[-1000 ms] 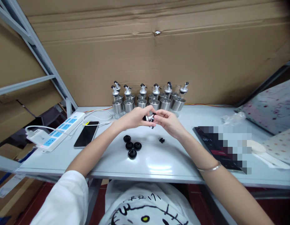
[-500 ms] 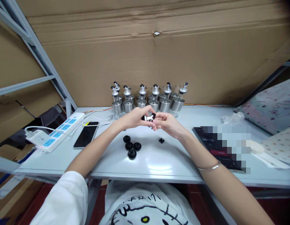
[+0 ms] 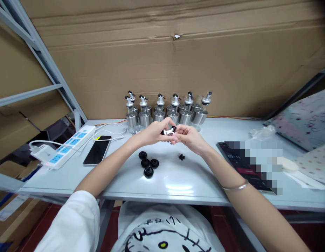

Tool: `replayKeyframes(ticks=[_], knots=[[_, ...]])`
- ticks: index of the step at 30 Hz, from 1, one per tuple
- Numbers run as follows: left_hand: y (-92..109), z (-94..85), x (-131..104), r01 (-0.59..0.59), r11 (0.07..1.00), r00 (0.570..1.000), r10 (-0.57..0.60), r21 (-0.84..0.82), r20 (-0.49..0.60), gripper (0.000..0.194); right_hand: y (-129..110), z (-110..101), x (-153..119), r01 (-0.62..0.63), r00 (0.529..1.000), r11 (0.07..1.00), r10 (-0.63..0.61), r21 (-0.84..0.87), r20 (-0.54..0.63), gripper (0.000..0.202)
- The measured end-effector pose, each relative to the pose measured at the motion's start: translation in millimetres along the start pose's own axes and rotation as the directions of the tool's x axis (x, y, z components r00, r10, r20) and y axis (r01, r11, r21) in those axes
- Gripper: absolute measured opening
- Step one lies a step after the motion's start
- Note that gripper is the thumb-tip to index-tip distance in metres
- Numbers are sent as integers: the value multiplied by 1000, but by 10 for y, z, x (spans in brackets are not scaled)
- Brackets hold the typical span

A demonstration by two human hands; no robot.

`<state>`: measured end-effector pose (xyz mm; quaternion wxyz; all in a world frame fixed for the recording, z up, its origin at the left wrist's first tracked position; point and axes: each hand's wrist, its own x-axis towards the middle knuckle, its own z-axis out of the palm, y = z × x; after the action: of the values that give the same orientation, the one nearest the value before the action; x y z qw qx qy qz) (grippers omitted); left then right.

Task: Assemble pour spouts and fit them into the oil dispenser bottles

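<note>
Above the middle of the table, my left hand (image 3: 156, 133) is closed round a silver and black pourer spout (image 3: 168, 132), its thumb and fingers on either side. My right hand (image 3: 188, 138) meets it from the right, thumb and fingertips pinched at the spout's right end. The lower part of the spout is covered by my fingers. Several round black stoppers (image 3: 149, 171) lie together on the table to the lower left of my hands. Below my right hand is a small cluster of tiny black pieces (image 3: 181, 157).
Behind my hands stand several glass and steel bottles (image 3: 159, 116), many with pourer spouts on top. At left are a white power strip (image 3: 70, 145), cables and a phone (image 3: 97, 150). A dark tablet-like device (image 3: 243, 168) and a crumpled plastic bag (image 3: 262, 133) lie at right.
Both hands stay together on the pourer spout, with only a very slight shift of the fingers. The view has moved a little; the things on the table lie as before.
</note>
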<state>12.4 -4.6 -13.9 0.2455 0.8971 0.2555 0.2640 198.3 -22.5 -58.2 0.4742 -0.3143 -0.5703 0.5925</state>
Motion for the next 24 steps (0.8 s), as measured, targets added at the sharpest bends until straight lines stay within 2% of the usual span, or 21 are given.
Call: replayKeyframes(ticks=[3, 7, 10, 14, 24], knots=[[24, 25, -6, 19, 984, 999, -12, -178, 41, 34, 30, -41, 10, 19, 1000, 999, -18, -38, 19, 30], [61, 66, -12, 67, 907, 998, -54, -416, 41, 42, 27, -25, -4, 65, 997, 996, -63, -58, 40, 33], [63, 105, -8, 100, 849, 995, -89, -519, 45, 47, -1, 17, -21, 88, 987, 996, -88, 12, 135, 39], [40, 135, 4, 113, 811, 993, -103, -573, 50, 50, -35, 62, -29, 128, 970, 991, -135, 50, 203, 34], [52, 176, 14, 95, 765, 995, -94, -637, 36, 53, -68, 153, -44, 139, 983, 988, -145, 61, 112, 31]])
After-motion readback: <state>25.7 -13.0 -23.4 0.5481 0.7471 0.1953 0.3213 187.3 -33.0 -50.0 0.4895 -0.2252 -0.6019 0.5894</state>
